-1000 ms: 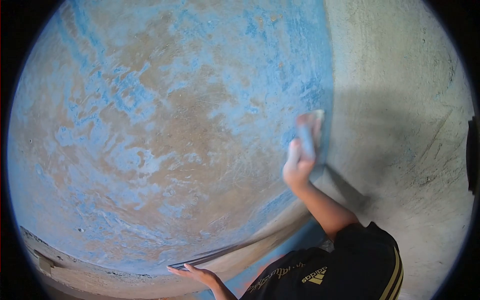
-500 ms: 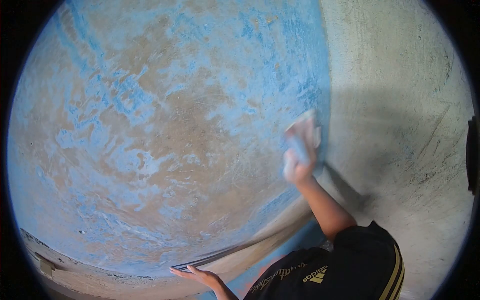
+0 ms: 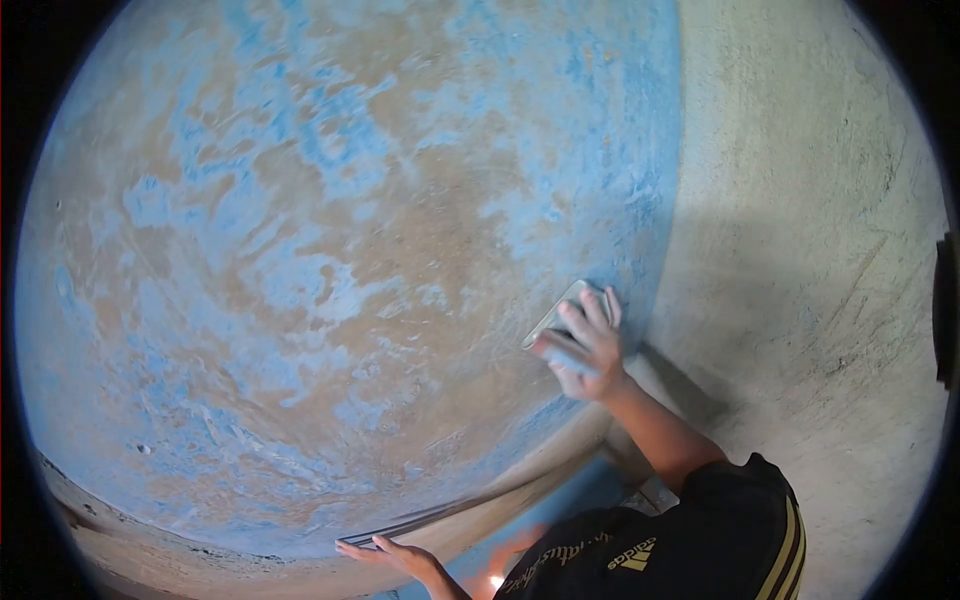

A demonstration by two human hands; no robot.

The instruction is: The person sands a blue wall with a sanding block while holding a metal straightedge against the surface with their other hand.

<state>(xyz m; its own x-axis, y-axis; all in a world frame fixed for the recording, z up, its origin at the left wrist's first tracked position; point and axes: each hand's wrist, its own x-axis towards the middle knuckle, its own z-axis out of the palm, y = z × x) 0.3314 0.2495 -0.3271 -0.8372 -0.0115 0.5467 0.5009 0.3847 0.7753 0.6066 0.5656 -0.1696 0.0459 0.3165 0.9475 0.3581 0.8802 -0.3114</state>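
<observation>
My right hand (image 3: 590, 345) presses a flat, pale rectangular sanding block (image 3: 553, 318) against the blue-and-brown wall (image 3: 400, 240), near the wall's right-hand corner. Its fingers spread over the back of the block, with the thumb on the left side; blue dust coats the fingers. Blue paint on the wall is patchy, with brown worn areas between. Low in the view, my left hand (image 3: 395, 555) is open, fingers stretched to the left beside a dark striped edge (image 3: 400, 523) at the foot of the wall. I see nothing held in it.
A bare greyish wall (image 3: 790, 200) meets the blue one at the right. My arm's shadow (image 3: 690, 385) falls on it. A ledge (image 3: 190, 575) runs along the lower left. My black shirt (image 3: 670, 540) fills the lower right.
My right hand has moved down and left with the sanding block, now turned at a slant. The wall has shifted slightly right in view; my left hand stays nearly in place.
</observation>
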